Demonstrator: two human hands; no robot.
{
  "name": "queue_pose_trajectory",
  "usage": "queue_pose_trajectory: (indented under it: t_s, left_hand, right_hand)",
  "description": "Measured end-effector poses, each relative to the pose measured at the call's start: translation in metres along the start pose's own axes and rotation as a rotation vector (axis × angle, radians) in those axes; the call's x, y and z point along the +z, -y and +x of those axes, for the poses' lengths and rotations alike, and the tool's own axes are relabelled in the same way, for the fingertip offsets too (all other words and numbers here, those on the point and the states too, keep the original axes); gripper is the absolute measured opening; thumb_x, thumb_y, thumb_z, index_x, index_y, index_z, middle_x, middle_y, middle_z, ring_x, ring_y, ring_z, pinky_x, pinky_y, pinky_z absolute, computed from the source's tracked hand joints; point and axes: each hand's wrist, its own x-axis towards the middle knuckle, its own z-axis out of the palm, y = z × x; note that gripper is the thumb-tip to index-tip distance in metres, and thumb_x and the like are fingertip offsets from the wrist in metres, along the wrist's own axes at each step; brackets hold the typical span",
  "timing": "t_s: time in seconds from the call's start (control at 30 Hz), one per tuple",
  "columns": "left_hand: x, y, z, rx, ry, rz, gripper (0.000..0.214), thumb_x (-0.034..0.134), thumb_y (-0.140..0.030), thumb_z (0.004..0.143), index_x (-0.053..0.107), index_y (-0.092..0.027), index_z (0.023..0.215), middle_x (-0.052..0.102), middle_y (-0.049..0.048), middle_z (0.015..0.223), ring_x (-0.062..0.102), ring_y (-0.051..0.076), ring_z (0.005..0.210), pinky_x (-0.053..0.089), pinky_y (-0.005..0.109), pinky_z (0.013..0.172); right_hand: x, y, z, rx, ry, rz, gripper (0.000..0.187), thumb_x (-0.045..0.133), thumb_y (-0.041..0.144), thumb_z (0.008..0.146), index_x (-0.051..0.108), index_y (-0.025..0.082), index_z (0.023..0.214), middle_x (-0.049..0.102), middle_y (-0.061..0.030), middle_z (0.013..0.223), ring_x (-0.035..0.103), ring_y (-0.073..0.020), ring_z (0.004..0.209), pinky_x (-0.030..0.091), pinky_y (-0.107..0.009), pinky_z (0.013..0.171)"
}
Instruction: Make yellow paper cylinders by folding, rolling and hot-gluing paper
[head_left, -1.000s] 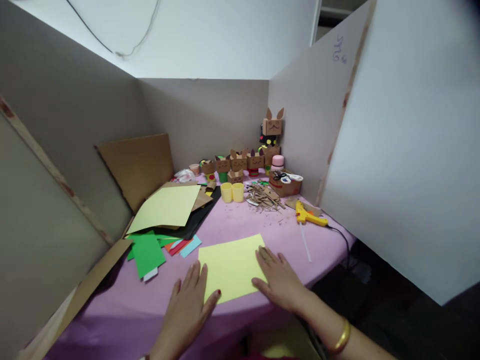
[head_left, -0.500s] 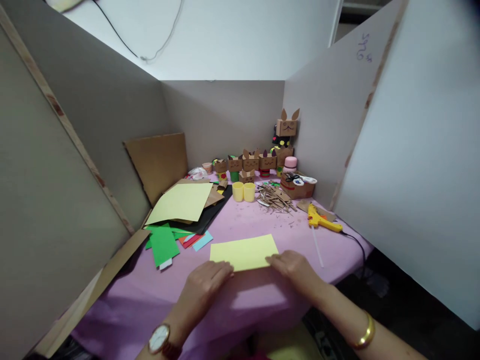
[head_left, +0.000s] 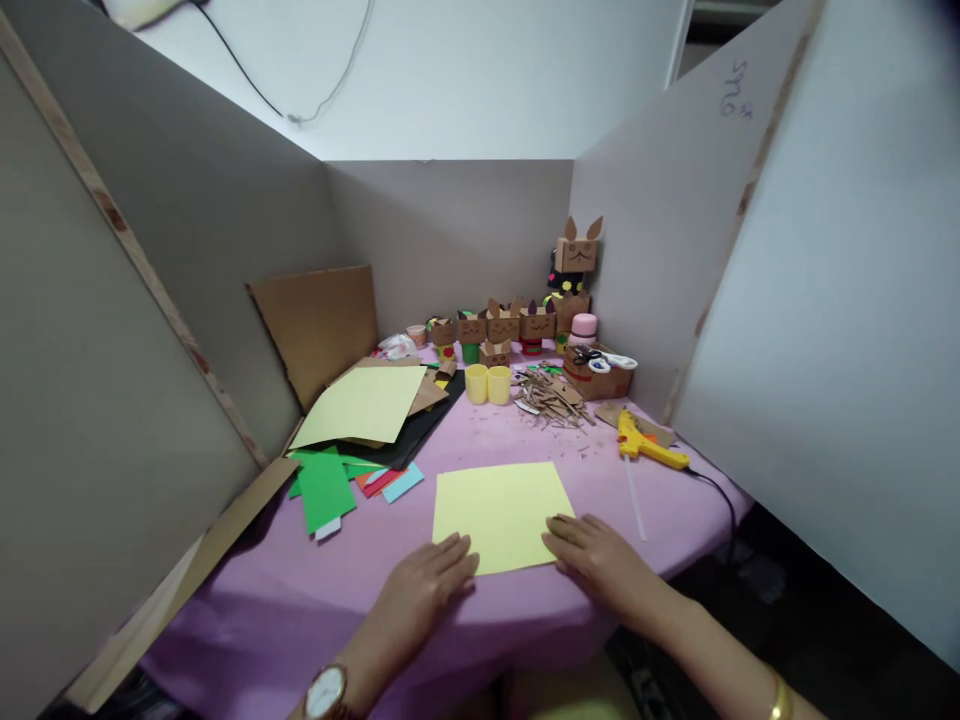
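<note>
A pale yellow sheet of paper point(head_left: 501, 512) lies flat on the purple tablecloth point(head_left: 465, 610) near the front edge. My left hand point(head_left: 427, 592) rests flat at the sheet's near left corner, fingers stretched out and touching its edge. My right hand point(head_left: 596, 560) lies flat at the near right corner, fingertips on the paper. Neither hand grips anything. A watch sits on my left wrist and a gold bangle on my right.
A stack of coloured paper and cardboard point(head_left: 360, 420) lies at the left. A yellow glue gun point(head_left: 645, 445) with its cord lies at the right. Two yellow cups point(head_left: 487, 384), cardboard scraps point(head_left: 551, 395), a box with scissors point(head_left: 600, 370) and cardboard figures point(head_left: 510, 325) stand at the back. Board walls enclose the table.
Half a second ago the yellow sheet looked shallower, with its near part raised or folded over under my hands; it now lies spread flat, and both hands have moved back toward me to its near corners.
</note>
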Motion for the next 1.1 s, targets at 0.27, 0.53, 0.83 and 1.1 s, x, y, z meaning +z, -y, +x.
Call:
queue_pose_trajectory:
  t_s: [0.27,0.53,0.83,1.1]
  left_hand:
    - [0.008,-0.039,0.031,-0.151,0.077,-0.020,0.056,0.033,-0.041,0.090,0.035,-0.008,0.135,0.039,0.0209,0.140,0.037,0.030,0.128,0.040,0.050,0.097]
    - [0.011,-0.035,-0.020,-0.239,0.276,0.031,0.071,0.038,-0.054,0.085,0.037,-0.002,0.133,0.033,0.0261,0.140,0.033,0.034,0.129,0.037,0.048,0.099]
    - [-0.007,-0.035,0.011,-0.367,0.171,0.066,0.054,0.025,-0.041,0.092,0.041,-0.007,0.132,0.042,0.0216,0.138,0.038,0.029,0.128,0.033,0.052,0.100]
    - [0.027,-0.025,-0.017,-0.350,0.180,0.036,0.069,0.042,-0.056,0.081,0.049,-0.003,0.125,0.045,0.0256,0.133,0.045,0.035,0.121,0.043,0.047,0.093]
  right_hand:
    - [0.000,0.046,0.034,0.119,0.142,0.154,0.058,0.043,0.026,0.087,0.026,0.009,0.140,0.028,-0.0146,0.146,0.025,-0.0273,0.134,0.027,-0.049,0.106]
    - [0.001,0.043,-0.017,0.274,0.399,0.107,0.071,0.047,0.041,0.084,0.020,0.007,0.141,0.016,-0.0155,0.148,0.015,-0.0285,0.136,0.021,-0.049,0.108]
    - [-0.017,0.053,0.012,0.285,0.272,0.089,0.063,0.040,0.042,0.088,0.028,0.008,0.139,0.025,-0.0163,0.146,0.019,-0.0294,0.135,0.020,-0.053,0.107]
    - [0.005,0.052,-0.007,0.301,0.365,0.187,0.073,0.047,0.046,0.084,0.022,0.008,0.141,0.017,-0.0155,0.148,0.015,-0.0298,0.136,0.018,-0.051,0.108]
